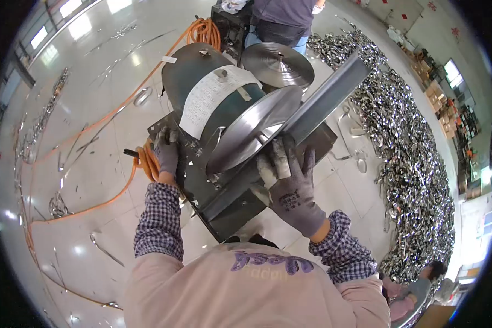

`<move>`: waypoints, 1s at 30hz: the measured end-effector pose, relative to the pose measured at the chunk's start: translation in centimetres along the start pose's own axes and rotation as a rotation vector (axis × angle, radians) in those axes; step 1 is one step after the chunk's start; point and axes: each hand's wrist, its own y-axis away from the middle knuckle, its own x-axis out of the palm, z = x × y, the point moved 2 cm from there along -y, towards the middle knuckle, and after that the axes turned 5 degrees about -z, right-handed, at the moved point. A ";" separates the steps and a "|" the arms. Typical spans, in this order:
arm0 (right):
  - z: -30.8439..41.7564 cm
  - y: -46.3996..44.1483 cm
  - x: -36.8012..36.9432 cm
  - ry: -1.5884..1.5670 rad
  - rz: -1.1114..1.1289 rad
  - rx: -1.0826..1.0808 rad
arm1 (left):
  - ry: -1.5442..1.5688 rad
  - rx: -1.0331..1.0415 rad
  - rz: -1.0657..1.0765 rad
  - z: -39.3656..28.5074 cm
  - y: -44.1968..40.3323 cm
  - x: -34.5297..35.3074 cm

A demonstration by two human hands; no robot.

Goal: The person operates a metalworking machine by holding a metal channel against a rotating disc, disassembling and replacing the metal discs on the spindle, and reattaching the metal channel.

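A green motor-like machine [224,117] with a written-on paper strip stands on a dark metal base plate [188,169]. A shiny metal disc [238,145] faces me at its near end. Across the front lies a long dark angle bar [331,93], slanting up to the right. My left hand [167,156], in a grey glove, is closed over the left edge of the base plate. Coiled orange cable [146,161] is right beside that wrist. My gloved right hand [294,191] has its fingers hooked over the angle bar, close to the disc; its fingertips are partly hidden.
Behind the machine are a second ridged disc [279,64] and a standing person [281,22]. A large heap of shiny metal pieces [407,147] covers the floor at right, where another person [415,292] sits low. Orange cable [101,202] and loose metal pieces lie on the left floor.
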 end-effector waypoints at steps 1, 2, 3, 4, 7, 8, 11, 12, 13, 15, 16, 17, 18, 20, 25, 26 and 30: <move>0.2 0.0 0.0 0.012 -0.001 0.003 | 0.069 -0.025 0.006 0.0 0.3 -0.4; 0.3 -0.1 0.0 0.026 -0.002 0.006 | 0.140 0.018 0.040 -1.1 1.2 -1.2; 0.4 -0.2 0.0 0.040 -0.003 0.010 | 0.211 0.061 0.074 -2.3 2.6 -2.3; 0.5 -0.3 0.0 0.050 0.016 0.009 | 0.282 0.104 0.110 -2.9 4.3 -3.2; 0.5 -0.2 0.2 0.090 0.024 -0.004 | 0.736 0.015 0.408 -3.3 11.0 -7.1; 0.6 -0.2 0.2 0.107 0.018 -0.014 | 0.607 0.177 0.470 -5.4 11.9 -9.4; 0.5 0.0 0.5 0.109 0.013 -0.013 | 0.422 0.466 0.475 -6.8 14.1 -11.3; 0.7 0.0 0.5 0.118 0.044 -0.004 | 0.364 0.468 0.477 -6.2 14.9 -11.4; 0.8 -0.1 0.4 0.129 0.074 0.006 | 0.307 0.469 0.479 -5.5 15.6 -11.3; 0.9 -0.3 0.3 0.147 0.112 0.015 | 0.256 0.453 0.490 -4.7 16.1 -11.1; 1.0 -0.2 0.3 0.151 0.121 0.016 | 0.267 0.440 0.489 -4.4 16.3 -11.1; 1.1 -0.1 0.2 0.153 0.131 0.016 | 0.277 0.425 0.488 -4.0 16.5 -11.1; 1.2 -0.3 0.2 0.175 0.128 0.004 | 0.284 0.412 0.487 -3.7 16.5 -11.1; 1.3 -0.5 0.3 0.211 0.117 -0.011 | 0.291 0.445 0.483 -3.4 16.3 -10.9; 1.2 -0.2 0.5 0.230 0.150 -0.022 | 0.288 0.466 0.501 -3.3 16.0 -10.8; 1.2 -0.2 0.4 0.238 0.153 -0.022 | 0.280 0.476 0.500 -3.2 16.1 -10.6; 1.4 -0.4 0.3 0.252 0.151 -0.015 | 0.291 0.508 0.484 -2.5 16.3 -10.6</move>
